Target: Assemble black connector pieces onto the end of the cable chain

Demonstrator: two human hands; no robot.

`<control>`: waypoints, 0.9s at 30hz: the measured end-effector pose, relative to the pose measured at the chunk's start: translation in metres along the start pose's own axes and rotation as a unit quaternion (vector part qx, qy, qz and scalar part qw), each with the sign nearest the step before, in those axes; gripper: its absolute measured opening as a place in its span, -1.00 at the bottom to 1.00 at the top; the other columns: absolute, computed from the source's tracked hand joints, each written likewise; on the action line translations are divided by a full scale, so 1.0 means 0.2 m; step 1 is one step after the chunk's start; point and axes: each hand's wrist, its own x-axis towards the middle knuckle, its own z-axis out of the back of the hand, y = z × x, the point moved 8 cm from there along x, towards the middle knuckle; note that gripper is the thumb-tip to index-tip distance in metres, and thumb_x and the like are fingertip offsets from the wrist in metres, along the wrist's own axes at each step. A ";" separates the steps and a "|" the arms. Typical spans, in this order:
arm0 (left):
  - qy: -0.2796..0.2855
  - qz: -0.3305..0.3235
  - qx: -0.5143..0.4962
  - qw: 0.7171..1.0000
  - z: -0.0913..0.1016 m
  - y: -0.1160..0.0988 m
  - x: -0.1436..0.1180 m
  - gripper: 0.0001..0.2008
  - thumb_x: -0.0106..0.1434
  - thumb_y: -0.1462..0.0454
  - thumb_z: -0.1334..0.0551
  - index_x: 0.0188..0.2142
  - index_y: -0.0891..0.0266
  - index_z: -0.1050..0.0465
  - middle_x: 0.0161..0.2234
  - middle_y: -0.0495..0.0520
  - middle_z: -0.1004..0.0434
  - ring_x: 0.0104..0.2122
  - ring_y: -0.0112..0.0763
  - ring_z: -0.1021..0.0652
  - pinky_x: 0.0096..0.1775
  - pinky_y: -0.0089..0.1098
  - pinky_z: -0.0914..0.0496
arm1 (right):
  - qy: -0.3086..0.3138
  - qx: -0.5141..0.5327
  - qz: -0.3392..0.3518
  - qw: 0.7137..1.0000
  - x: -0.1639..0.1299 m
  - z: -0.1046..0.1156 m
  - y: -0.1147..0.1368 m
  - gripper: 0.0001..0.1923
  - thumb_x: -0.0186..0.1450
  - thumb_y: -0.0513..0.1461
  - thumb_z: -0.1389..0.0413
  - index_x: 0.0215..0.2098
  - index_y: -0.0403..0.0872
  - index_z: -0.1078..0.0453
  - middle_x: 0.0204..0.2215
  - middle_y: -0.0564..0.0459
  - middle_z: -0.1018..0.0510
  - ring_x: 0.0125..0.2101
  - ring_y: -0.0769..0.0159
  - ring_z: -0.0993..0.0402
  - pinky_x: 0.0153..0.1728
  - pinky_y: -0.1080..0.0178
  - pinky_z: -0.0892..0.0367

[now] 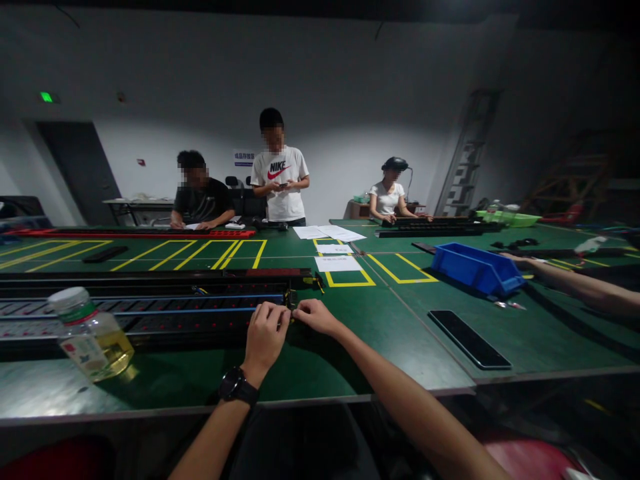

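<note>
My left hand [267, 330], with a black watch [238, 387] on its wrist, bends its fingers down over the right end of a long black rail [200, 325]. The rail has blue edging and a row of small red marks. Just right of that end, my right hand [316, 315] pinches with thumb and forefinger, its fingertips almost touching those of my left. Whatever lies between the fingers is too small and dark to make out. Behind them, short wires [318, 283] stick out at the end of another black rail [150, 283].
A tilted-looking bottle [93, 333] of yellow liquid stands front left. To the right are a phone [469, 339], a blue bin [475, 267] and another person's arm [590, 280]. Paper sheets [337, 262] lie mid-table. Several people are across the green table [400, 353].
</note>
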 end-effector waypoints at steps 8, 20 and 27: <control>-0.005 0.005 -0.039 0.999 -0.01 0.03 0.00 -0.67 0.55 0.20 0.04 -0.15 0.20 -0.48 -0.20 0.14 -0.59 -0.14 -0.22 -0.53 -0.02 -0.19 -0.40 | -0.027 -0.195 -0.054 0.979 -0.04 0.09 0.01 -0.57 0.44 -0.05 -0.05 -0.52 -0.05 -0.46 -0.52 -0.01 -0.53 -0.49 0.30 -0.35 -0.42 0.27 -0.04; -0.036 0.010 -0.075 0.997 -0.04 0.08 -0.02 -0.70 0.51 0.30 0.05 0.02 0.20 -0.43 -0.09 0.15 -0.63 -0.09 -0.25 -0.63 -0.03 -0.25 -0.52 | -0.030 -0.363 -0.137 0.921 -0.07 0.16 -0.01 -0.72 0.43 -0.03 -0.05 -0.08 0.00 -0.46 -0.24 -0.08 -0.67 -0.25 0.09 -0.62 -0.25 0.21 -0.30; 0.002 0.054 -0.012 0.998 -0.02 0.09 -0.02 -0.69 0.48 0.31 0.06 -0.08 0.18 -0.47 -0.15 0.12 -0.65 -0.16 -0.25 -0.63 -0.13 -0.30 -0.46 | -0.044 -0.335 -0.136 0.931 -0.07 0.17 0.00 -0.68 0.47 0.02 -0.01 -0.13 0.01 -0.47 -0.28 -0.04 -0.67 -0.26 0.14 -0.61 -0.27 0.25 -0.27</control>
